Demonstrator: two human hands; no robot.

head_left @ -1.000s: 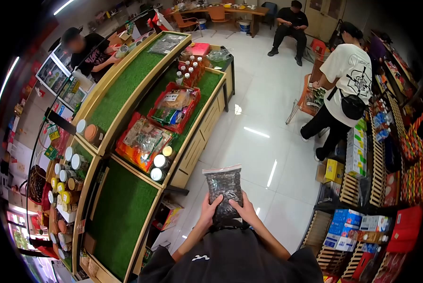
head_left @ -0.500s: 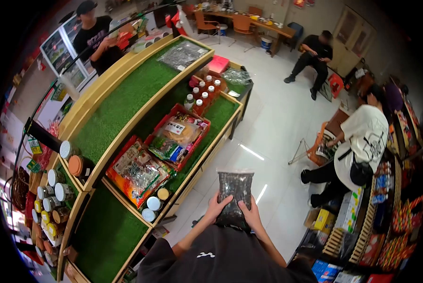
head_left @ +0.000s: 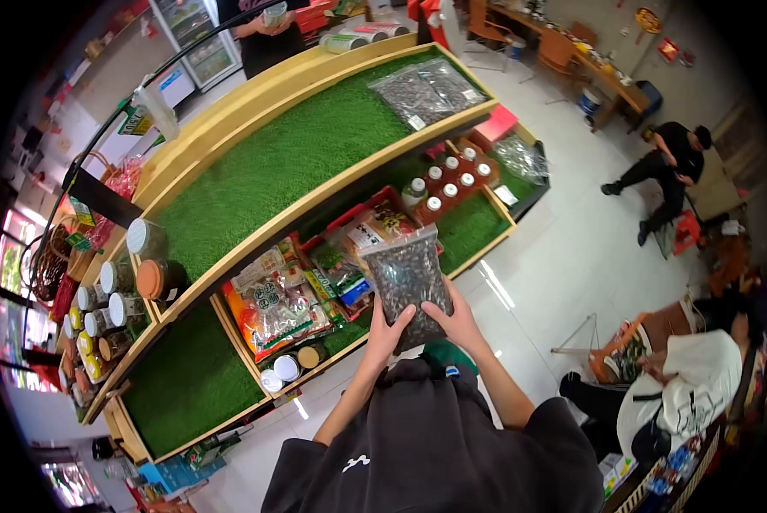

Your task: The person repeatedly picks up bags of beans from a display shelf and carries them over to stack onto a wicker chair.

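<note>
A clear zip bag of dark, small pieces [head_left: 407, 278] is held upright between both hands in front of the chest. My left hand [head_left: 389, 329] grips its lower left side, thumb on the front. At the lower right side, my right hand [head_left: 454, 318] holds it the same way. Behind the bag lies a red basket of packaged food [head_left: 349, 224] on the shelf's lower tier. Similar dark bags [head_left: 418, 90] lie flat on the green upper tier [head_left: 289, 154], at its far end.
Bottles with white caps [head_left: 456, 179] stand beyond the basket; jars [head_left: 148, 239] stand at the left. Orange packages [head_left: 272, 295] lie nearer. One person [head_left: 674, 167] sits far right, another [head_left: 691, 385] bends at lower right, and a third [head_left: 268, 34] stands behind the shelf.
The view has turned left and come nearer the shelf. The held bag now overlaps the lower tier instead of the floor. Both hands have kept their hold on it.
</note>
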